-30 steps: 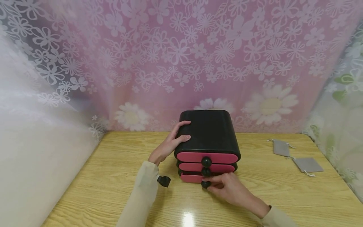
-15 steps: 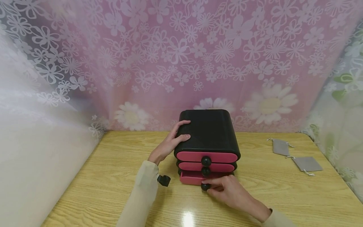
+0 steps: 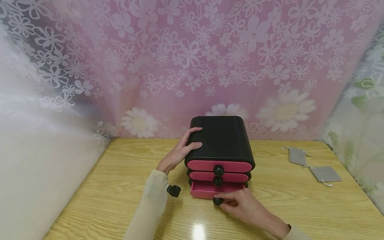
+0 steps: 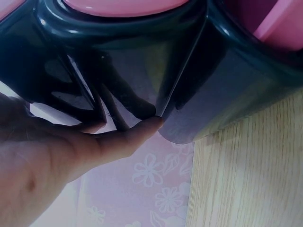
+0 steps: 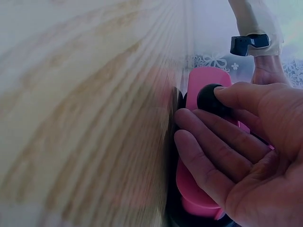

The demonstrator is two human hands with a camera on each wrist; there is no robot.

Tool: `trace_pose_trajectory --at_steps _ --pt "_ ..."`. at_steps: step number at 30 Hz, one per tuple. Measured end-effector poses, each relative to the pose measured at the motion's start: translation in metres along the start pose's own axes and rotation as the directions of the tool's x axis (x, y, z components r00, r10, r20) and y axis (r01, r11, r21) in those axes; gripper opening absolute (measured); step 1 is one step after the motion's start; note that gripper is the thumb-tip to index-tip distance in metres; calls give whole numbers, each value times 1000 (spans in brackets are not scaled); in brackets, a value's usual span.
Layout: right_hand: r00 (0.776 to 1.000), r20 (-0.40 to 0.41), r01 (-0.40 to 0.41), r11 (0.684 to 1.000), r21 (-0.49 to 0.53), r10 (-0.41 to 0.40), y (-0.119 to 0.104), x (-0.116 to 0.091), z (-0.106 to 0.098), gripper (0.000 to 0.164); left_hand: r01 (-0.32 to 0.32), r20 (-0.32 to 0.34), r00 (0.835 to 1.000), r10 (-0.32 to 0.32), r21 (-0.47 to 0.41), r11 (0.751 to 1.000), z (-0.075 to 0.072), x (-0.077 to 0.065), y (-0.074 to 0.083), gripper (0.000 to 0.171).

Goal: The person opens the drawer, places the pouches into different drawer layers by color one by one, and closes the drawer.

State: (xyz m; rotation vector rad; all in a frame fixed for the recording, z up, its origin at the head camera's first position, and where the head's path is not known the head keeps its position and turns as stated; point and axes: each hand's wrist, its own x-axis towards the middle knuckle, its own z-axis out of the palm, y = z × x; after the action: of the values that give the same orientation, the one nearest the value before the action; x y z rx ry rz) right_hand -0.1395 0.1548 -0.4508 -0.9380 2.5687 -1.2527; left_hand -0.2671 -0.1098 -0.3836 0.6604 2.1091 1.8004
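A black mini drawer unit (image 3: pixel 220 138) with three pink-fronted drawers stands on the table. Its bottom drawer (image 3: pixel 201 194) is pulled partly out, and the visible inside is bare pink. My right hand (image 3: pixel 244 206) pinches the round black knob (image 3: pixel 217 201) of that drawer between thumb and fingers; the right wrist view shows the other fingers extended below the knob (image 5: pixel 210 99). My left hand (image 3: pixel 178 153) rests against the unit's upper left side, fingers fairly straight, two digits reaching onto the top. In the left wrist view, fingertips touch the glossy black side (image 4: pixel 137 71).
Two small grey drawstring pouches (image 3: pixel 297 156) lie flat at the right of the wooden table (image 3: pixel 120 186). A flowered curtain (image 3: pixel 192 66) hangs close behind the unit and along both sides. A black wrist camera (image 3: pixel 174 191) sticks out from the left sleeve.
The bottom drawer has slid further out toward me, with my right hand moving back along with its knob. My left hand keeps its place on the unit.
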Motion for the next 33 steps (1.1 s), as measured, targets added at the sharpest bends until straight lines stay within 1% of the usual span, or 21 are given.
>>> trace_pose_trajectory --at_steps 6,15,19,21,24,27,33 --pt "999 12 31 1000 6 -31 -4 -3 0 32 8 3 1000 -8 -8 1000 0 0 1 53" --pt "993 -15 113 991 -79 -114 -8 -8 4 34 4 -1 1000 -4 -2 1000 -1 0 -1 51" --pt "996 17 88 992 -96 -86 -11 -11 4 31 6 1 1000 -6 -3 1000 -1 0 -1 52" --pt "998 43 57 993 -101 -53 -13 -12 3 30 5 1 1000 -5 -6 1000 -1 1 -1 51" --pt "997 72 30 990 -139 -21 -15 -13 2 31 5 2 1000 -5 -9 1000 0 0 -1 52" --pt "994 108 -5 990 -143 21 -16 -14 1 31 11 2 1000 -11 -9 1000 0 0 -1 52" --pt "984 167 -46 994 -99 62 -18 -17 2 32 3 -3 1000 -3 3 1000 0 -1 0 52"
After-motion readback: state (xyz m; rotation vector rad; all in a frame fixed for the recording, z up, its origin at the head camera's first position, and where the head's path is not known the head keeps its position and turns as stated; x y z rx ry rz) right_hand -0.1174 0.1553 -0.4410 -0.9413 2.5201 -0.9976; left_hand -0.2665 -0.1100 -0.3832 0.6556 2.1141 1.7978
